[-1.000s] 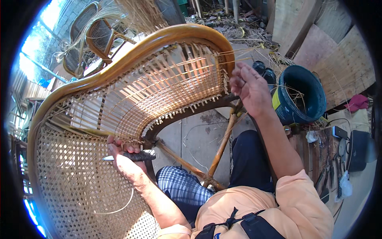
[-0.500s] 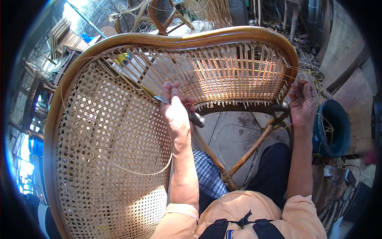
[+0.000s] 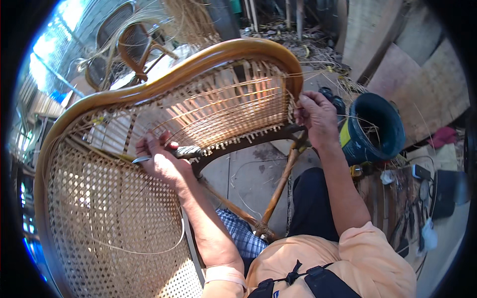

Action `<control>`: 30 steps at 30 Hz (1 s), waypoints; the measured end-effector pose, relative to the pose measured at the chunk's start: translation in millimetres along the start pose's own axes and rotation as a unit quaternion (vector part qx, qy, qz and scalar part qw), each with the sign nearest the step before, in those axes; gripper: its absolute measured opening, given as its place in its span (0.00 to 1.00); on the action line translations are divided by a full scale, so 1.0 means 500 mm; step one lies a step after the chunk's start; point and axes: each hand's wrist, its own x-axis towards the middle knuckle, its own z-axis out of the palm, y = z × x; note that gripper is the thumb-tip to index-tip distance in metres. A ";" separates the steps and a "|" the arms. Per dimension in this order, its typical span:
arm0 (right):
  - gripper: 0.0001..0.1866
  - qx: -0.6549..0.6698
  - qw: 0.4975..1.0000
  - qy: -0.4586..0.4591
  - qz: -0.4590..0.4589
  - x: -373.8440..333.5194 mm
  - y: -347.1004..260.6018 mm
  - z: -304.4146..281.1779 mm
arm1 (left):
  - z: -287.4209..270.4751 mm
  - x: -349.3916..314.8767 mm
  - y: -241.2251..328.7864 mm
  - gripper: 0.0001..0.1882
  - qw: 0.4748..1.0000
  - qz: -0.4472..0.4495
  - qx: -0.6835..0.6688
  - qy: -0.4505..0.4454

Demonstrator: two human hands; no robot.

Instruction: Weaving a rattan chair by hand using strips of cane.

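A curved wooden chair frame (image 3: pixel 226 51) holds woven cane, with a finished open-mesh panel (image 3: pixel 109 208) at left and a partly woven section (image 3: pixel 238 119) at its upper part. My left hand (image 3: pixel 161 156) is closed at the weave's left end, gripping a tool with a dark handle (image 3: pixel 190 151) and a flat metal tip (image 3: pixel 141 159). Its thumb and fingers also meet near the strands; whether they pinch one is unclear. Beside the frame's right edge, my right hand (image 3: pixel 317 118) pinches a thin cane strand. A loose cane strand (image 3: pixel 183 233) loops over the mesh panel.
A dark teal bucket (image 3: pixel 355 131) stands to the right, with strands in it. Several tools (image 3: pixel 412 218) and a dark flat object (image 3: pixel 444 193) lie at lower right. Bent wooden chair frames (image 3: pixel 134 47) and hanging fibre (image 3: pixel 191 22) are behind. Crossed wooden legs (image 3: pixel 278 198) stand below.
The view has swung right, so the chair appears shifted left and tilted. My left hand still grips the tool, and my right hand remains pinched by the frame's right edge.
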 end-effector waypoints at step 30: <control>0.10 -0.488 0.862 0.076 -0.116 -0.005 -0.032 0.034 | -0.027 0.013 -0.027 0.11 0.985 -0.020 -0.160 -0.062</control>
